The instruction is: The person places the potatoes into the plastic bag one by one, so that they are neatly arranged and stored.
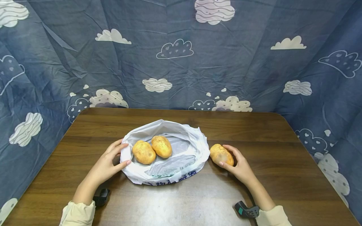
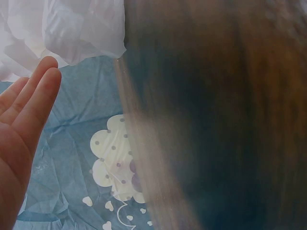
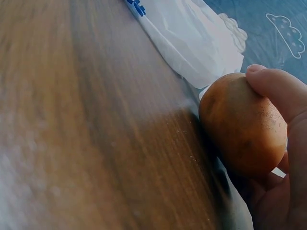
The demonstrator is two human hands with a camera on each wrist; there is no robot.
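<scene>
A white plastic bag (image 1: 202, 144) with blue print lies with its mouth spread wide. Inside, toward its left end, are two potatoes, one on the left (image 1: 144, 152) and another (image 1: 161, 146) leaning close beside it. My left hand (image 1: 106, 163) is at the bag's left rim, thumb and fingers apart, fingertips touching the plastic. In the left wrist view its fingers (image 2: 41, 98) look straight. To the right of the bag, my right hand (image 1: 238, 164) holds a third potato (image 1: 221, 155) between thumb and fingers. The right wrist view shows that potato (image 3: 242, 127) close to the bag's side.
Everything lies on a brown wooden table (image 1: 254, 131) with rounded far corners. Behind it and at both sides hangs a blue cloth (image 1: 240, 69) with cloud patterns. Black wrist devices are worn on the left (image 1: 101, 197) and right (image 1: 247, 211) wrists.
</scene>
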